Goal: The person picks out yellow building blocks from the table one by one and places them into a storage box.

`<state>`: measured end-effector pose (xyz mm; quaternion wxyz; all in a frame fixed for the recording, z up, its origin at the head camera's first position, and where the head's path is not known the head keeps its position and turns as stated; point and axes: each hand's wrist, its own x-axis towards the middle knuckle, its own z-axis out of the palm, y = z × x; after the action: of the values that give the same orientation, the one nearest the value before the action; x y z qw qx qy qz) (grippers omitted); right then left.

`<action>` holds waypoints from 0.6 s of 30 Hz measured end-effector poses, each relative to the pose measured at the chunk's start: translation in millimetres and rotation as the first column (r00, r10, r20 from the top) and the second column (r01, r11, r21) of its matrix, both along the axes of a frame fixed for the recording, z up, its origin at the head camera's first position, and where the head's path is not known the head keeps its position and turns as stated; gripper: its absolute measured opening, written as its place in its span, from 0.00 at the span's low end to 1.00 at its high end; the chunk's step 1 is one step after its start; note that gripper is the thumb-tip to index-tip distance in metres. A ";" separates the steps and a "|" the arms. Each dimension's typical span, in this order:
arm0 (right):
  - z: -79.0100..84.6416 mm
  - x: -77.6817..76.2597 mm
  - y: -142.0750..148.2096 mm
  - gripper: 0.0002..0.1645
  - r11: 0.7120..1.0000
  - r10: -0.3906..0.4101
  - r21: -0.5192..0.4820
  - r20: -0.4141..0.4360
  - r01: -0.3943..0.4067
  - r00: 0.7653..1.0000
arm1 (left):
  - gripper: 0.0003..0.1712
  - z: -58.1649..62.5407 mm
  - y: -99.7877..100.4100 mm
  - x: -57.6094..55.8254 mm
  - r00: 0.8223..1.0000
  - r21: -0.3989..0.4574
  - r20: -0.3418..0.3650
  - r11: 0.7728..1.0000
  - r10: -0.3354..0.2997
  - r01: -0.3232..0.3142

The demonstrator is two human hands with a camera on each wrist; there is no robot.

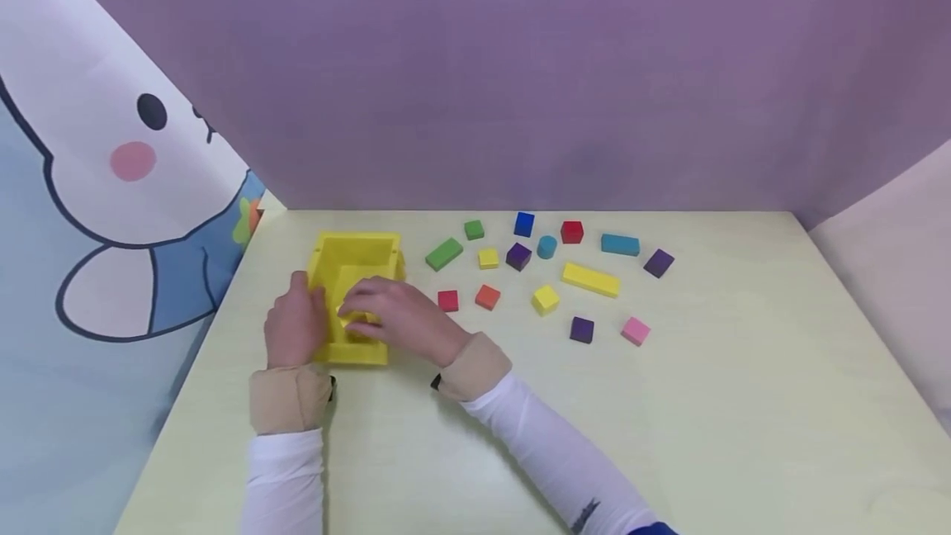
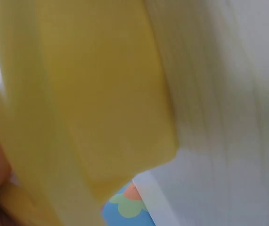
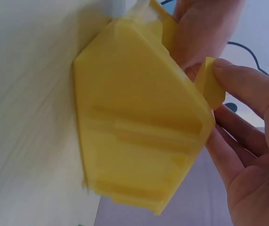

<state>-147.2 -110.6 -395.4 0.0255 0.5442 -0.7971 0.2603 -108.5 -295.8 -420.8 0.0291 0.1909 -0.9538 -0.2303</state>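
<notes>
A yellow plastic bin (image 1: 338,352) stands at the left of the table. My left hand (image 1: 295,320) grips its left rim; the left wrist view shows the bin's yellow wall (image 2: 110,94) close up. Over the bin's opening is my right hand (image 1: 397,312). Between its thumb and fingers it pinches a yellow block (image 3: 210,84), which the right wrist view shows at the bin's upper edge. The bin's floor is partly hidden by the right hand.
Right of the bin lie several loose blocks, among them a green bar (image 1: 444,254), a red cube (image 1: 448,300), an orange cube (image 1: 487,296), a yellow bar (image 1: 590,279) and a pink cube (image 1: 635,331). A purple backdrop (image 1: 520,89) rises behind the table.
</notes>
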 end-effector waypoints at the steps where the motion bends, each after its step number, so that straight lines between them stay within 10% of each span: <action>1: -0.7 0.2 -1.9 0.18 1.000 -0.003 0.007 -0.005 0.003 1.000 | 0.21 0.1 0.4 -0.1 1.000 -0.002 -0.006 1.000 -0.003 0.003; 18: -5.9 9.4 -32.6 0.06 0.971 -0.100 0.210 -0.089 0.117 0.991 | 0.20 0.4 -0.2 0.6 1.000 -0.008 -0.012 1.000 -0.001 0.001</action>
<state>-137.8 -143.2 -401.3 0.0118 0.5090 -0.8476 0.1496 -107.9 -296.0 -420.4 0.0353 0.1890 -0.9546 -0.2276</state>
